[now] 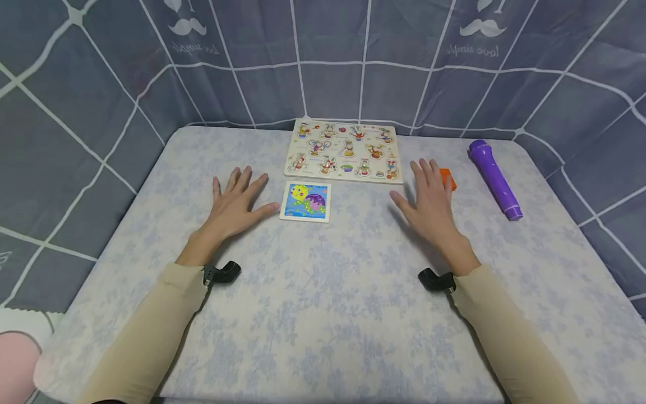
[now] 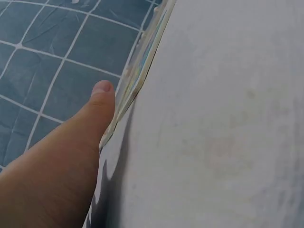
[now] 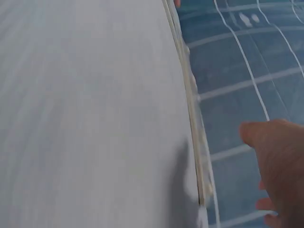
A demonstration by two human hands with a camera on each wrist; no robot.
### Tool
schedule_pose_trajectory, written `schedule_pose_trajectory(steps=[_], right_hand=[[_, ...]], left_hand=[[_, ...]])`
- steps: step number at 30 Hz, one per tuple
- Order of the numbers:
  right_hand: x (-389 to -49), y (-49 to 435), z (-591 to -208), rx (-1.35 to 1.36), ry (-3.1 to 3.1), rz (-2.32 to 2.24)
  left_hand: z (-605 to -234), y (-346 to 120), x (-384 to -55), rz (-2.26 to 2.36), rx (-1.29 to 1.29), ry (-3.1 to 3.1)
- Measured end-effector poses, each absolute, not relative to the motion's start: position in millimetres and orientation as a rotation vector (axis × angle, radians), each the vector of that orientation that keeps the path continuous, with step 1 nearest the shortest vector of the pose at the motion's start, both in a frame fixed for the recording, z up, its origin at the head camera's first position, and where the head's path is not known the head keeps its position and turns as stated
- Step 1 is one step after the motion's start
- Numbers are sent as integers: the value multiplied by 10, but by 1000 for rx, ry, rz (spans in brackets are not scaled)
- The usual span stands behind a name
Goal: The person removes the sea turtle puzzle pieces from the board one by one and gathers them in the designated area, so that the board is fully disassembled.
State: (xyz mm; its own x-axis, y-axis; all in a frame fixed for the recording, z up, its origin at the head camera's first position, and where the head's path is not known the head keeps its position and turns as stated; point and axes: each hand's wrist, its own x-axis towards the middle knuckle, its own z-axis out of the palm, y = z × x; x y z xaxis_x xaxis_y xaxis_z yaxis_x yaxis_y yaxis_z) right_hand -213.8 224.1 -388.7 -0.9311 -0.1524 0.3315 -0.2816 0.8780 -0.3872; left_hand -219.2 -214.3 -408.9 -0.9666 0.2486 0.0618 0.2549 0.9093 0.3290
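Observation:
My left hand (image 1: 233, 203) is spread palm down over the left of the table, its thumb tip beside a small square picture puzzle (image 1: 305, 201) with a turtle design. Fingers apart and holding nothing, my right hand (image 1: 430, 199) hovers right of the middle. An orange block (image 1: 447, 179) lies partly hidden behind its fingers. Between and beyond the hands is a wooden peg puzzle board (image 1: 345, 150) with cartoon figures. The left wrist view shows the left thumb (image 2: 97, 102) near a puzzle edge; in the right wrist view the right thumb (image 3: 266, 133) stands clear of the board.
A purple flashlight (image 1: 496, 179) lies at the far right of the table. The table (image 1: 323, 314) has a pale cloth with blue flowers. A grey-blue gridded curtain (image 1: 328, 50) encloses the back and sides. Something pink and round (image 1: 17, 365) shows at the lower left.

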Motion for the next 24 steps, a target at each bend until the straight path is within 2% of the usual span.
schedule_pose_trajectory(steps=[8, 13, 24], right_hand=[[-2356, 1375, -3870, 510, -2644, 714], [-2474, 911, -3864, 527, -2711, 783], [-2620, 273, -3872, 588, -2792, 953]], left_hand=[[-3998, -1948, -2264, -516, -463, -3151], [-4035, -1825, -2294, -567, -521, -3130], [-4070, -1785, -2290, -561, -576, -3075]])
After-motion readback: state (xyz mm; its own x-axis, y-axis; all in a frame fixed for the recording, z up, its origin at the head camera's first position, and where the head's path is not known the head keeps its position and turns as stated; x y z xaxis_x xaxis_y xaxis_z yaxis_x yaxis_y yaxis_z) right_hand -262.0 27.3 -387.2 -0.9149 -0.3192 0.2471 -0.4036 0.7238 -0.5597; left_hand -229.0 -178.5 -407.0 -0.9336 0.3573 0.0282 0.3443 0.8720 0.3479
